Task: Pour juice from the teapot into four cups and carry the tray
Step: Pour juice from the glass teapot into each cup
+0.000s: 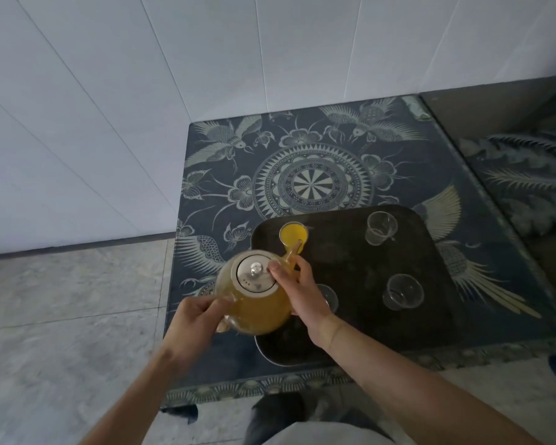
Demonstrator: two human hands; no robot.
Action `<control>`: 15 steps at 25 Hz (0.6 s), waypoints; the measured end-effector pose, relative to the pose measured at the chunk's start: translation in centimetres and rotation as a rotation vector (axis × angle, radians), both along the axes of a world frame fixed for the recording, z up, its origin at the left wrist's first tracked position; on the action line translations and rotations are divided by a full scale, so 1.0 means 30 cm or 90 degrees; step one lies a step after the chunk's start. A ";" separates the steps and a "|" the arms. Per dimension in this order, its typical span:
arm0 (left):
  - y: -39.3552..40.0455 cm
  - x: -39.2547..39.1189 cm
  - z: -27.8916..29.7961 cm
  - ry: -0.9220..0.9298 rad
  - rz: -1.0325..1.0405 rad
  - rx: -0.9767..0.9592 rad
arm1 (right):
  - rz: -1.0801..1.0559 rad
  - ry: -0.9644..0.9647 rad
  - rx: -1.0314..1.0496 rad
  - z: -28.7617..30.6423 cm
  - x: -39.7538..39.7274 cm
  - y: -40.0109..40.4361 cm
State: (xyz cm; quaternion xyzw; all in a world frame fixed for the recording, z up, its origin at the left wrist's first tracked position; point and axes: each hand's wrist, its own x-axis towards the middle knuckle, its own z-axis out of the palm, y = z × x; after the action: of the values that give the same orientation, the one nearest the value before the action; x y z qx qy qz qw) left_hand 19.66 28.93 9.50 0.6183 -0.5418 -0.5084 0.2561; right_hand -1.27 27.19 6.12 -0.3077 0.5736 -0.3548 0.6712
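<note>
patterned table point(302, 175) (bird motifs) under black tray point(350, 271)

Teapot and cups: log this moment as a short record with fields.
teapot: glass teapot, tilted, spout over the far-left cup
left hand: left hand grips the handle
right hand: right hand, fingertip pressing the lid
filled cup: far-left cup holds orange juice
empty cups: far-right, near-right
fourth cup: near-left, partly hidden behind the right hand
tray: dark tray on the patterned table
</note>
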 end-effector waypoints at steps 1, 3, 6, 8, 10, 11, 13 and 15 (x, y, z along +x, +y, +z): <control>0.028 -0.006 -0.002 -0.008 0.011 -0.004 | 0.007 0.002 0.000 -0.001 -0.007 0.021; 0.080 -0.020 -0.005 -0.028 0.031 -0.014 | 0.025 0.002 -0.004 -0.003 -0.020 0.060; 0.154 -0.041 -0.007 -0.055 0.049 -0.007 | 0.041 -0.007 -0.004 -0.009 -0.036 0.114; 0.202 -0.053 -0.003 -0.061 0.069 0.008 | 0.045 -0.015 0.004 -0.013 -0.047 0.148; 0.240 -0.066 0.004 -0.072 0.088 0.049 | 0.050 -0.023 0.013 -0.020 -0.056 0.177; 0.257 -0.074 0.009 -0.078 0.096 0.075 | 0.054 -0.023 0.020 -0.025 -0.061 0.190; 0.285 -0.092 0.019 -0.090 0.102 0.103 | 0.058 -0.032 0.034 -0.038 -0.070 0.211; 0.302 -0.109 0.026 -0.094 0.103 0.104 | 0.056 -0.057 0.048 -0.055 -0.079 0.230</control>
State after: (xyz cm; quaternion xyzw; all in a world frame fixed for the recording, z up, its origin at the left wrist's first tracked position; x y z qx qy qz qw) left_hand 16.39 37.98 10.28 0.7147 -0.4641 -0.4818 0.2043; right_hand -3.64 34.10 4.47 -0.2912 0.5417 -0.3164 0.7223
